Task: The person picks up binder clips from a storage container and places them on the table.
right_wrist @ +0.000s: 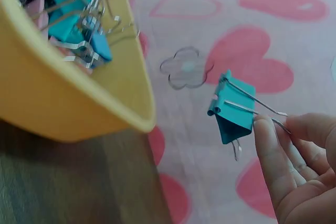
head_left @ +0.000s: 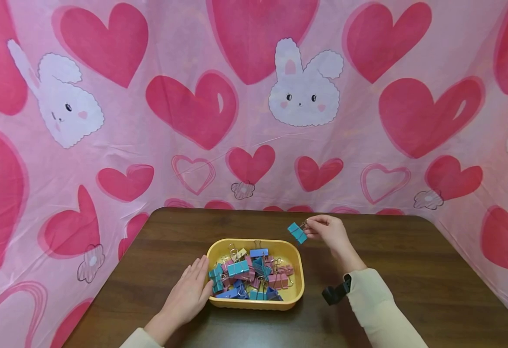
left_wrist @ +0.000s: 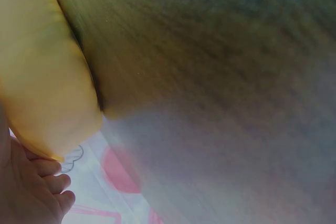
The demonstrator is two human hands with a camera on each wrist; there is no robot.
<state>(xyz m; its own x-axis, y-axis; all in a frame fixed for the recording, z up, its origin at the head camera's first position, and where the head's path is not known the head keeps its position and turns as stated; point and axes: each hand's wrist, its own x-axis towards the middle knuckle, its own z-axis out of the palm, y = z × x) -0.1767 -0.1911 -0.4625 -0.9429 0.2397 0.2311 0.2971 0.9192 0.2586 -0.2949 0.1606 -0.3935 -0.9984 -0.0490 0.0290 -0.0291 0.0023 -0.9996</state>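
Observation:
A teal binder clip (head_left: 297,233) hangs from my right hand (head_left: 326,233), which pinches it by one wire handle between thumb and fingers, up beside the bin's back right corner. The right wrist view shows this clip (right_wrist: 234,109) with its other handle folded out below. My left hand (head_left: 187,290) lies with straight fingers along the left side of a yellow plastic bin (head_left: 296,285). In the left wrist view, its fingertips (left_wrist: 55,183) are right at the bin's wall (left_wrist: 50,77). Inside sits a jumbled pile of teal, blue, pink and yellow binder clips (head_left: 238,268).
The bin stands on a dark brown wooden table (head_left: 367,246). Behind and around the table hangs a pink cloth (head_left: 254,121) printed with hearts and rabbits. A black band (head_left: 337,290) with a small device sits on my right wrist.

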